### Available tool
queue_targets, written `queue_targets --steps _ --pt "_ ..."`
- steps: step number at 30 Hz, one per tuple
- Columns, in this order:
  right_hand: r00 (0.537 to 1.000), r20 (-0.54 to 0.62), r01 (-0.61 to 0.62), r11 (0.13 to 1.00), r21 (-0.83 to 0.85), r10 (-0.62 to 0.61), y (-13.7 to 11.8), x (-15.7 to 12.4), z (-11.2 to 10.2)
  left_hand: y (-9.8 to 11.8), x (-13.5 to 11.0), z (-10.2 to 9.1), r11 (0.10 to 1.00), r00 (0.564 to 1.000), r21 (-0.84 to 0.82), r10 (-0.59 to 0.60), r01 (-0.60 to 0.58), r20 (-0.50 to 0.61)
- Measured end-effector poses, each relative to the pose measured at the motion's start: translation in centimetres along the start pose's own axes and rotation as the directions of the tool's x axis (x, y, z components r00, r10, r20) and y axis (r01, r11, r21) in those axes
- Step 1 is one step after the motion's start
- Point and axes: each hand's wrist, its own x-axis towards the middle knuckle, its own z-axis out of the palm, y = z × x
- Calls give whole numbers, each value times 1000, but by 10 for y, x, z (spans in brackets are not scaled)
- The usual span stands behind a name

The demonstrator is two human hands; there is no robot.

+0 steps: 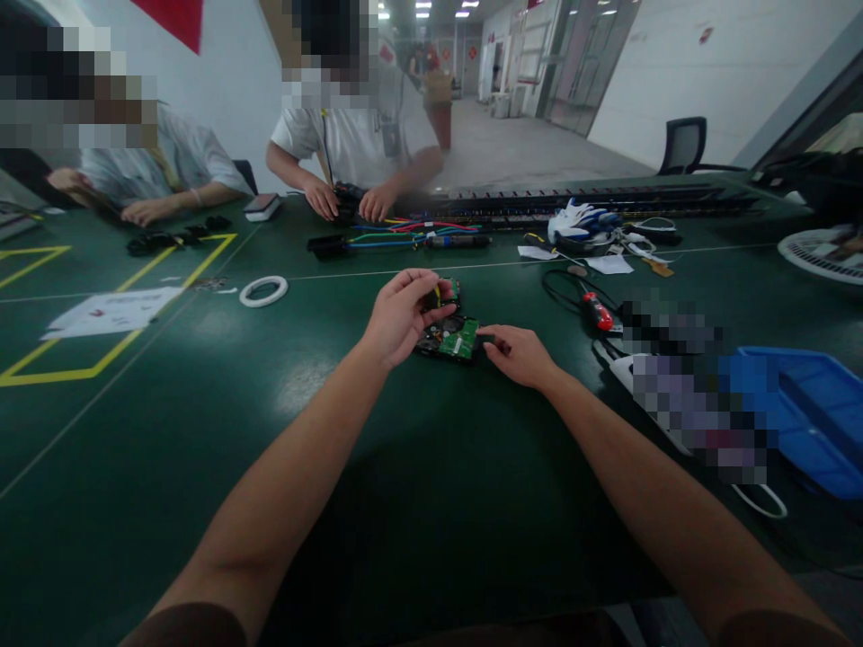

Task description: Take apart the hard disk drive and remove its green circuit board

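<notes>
A hard drive [453, 338] with a green circuit board facing up lies on the dark green table [431, 503] in front of me. My left hand [403, 313] hovers over its far left corner with fingers curled in a pinch on a small tool with a yellow tip [438, 292]. My right hand [518, 352] rests at the drive's right edge, its fingers closed against a small dark part [486, 340].
A red-handled screwdriver [597, 311] and black cable lie right of the drive. A blue tray [802, 415] sits at the right edge. A white tape ring [263, 290], a paper sheet [111, 312] and yellow floor-style markings lie left. Two other people work across the table.
</notes>
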Motion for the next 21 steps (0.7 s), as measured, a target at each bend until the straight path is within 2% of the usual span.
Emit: queue_targets --steps 6,11,17,21 --pt "1000 0 11 1000 -1 -11 2 1 0 8 2 -5 993 991 -56 -110 106 -75" --pt "1000 -6 8 1000 14 -8 2 1 1 7 2 -3 982 984 -85 -171 166 -50" --pt "1000 -2 5 1000 13 -5 0 1 0 8 1 -2 980 981 -80 -187 183 -47" --pt "1000 3 -1 1000 8 1 -1 1 -1 9 1 -3 986 985 -16 -169 169 -35"
